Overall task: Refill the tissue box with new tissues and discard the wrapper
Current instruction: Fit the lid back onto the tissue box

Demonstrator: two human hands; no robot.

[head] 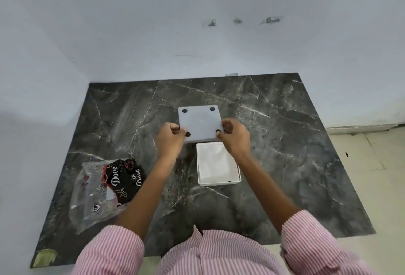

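I hold a square grey panel of the tissue box [200, 123], with several black round feet at its corners, a little above the dark marble table. My left hand [172, 141] pinches its near left corner and my right hand [234, 137] grips its near right corner. Just below it on the table lies the open white square tissue box [237, 179] with white tissues [215, 161] inside. A crumpled clear plastic wrapper [103, 189] with dark "Dove" print lies at the table's front left, away from both hands.
The dark marble table [285, 143] stands in a corner, with pale walls behind and to the left. Light floor tiles [372, 165] show to the right. A torn yellowish patch [45, 257] marks the table's near left corner.
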